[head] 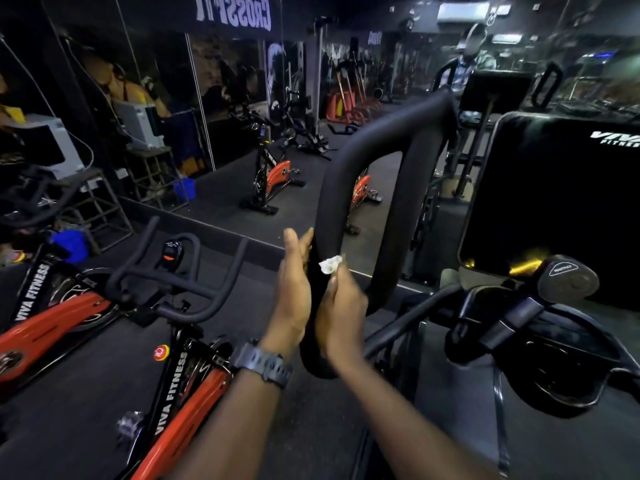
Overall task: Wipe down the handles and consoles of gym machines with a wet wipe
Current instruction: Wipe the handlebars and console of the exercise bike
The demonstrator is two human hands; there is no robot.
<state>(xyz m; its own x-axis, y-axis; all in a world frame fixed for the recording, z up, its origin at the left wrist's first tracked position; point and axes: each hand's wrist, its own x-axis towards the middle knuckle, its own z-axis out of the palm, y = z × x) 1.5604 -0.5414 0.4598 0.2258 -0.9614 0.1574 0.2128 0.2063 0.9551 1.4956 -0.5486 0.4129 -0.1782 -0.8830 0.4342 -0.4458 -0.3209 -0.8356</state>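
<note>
A thick black looped handle [367,161] of a gym machine rises in the middle of the head view. My right hand [341,315] pinches a small crumpled white wet wipe [330,264] and presses it against the handle's left bar, low down. My left hand [293,292], with a grey watch on the wrist, lies flat with straight fingers against the left side of the same bar, beside the wipe. The machine's black console [554,202] marked VIVA FITNESS stands to the right of the handle.
A red and black spin bike [166,386] with black handlebars [180,271] stands close at the lower left. A mirror wall ahead reflects more red bikes [273,178] and a person. A black crank cover [568,278] and arm sit at the right.
</note>
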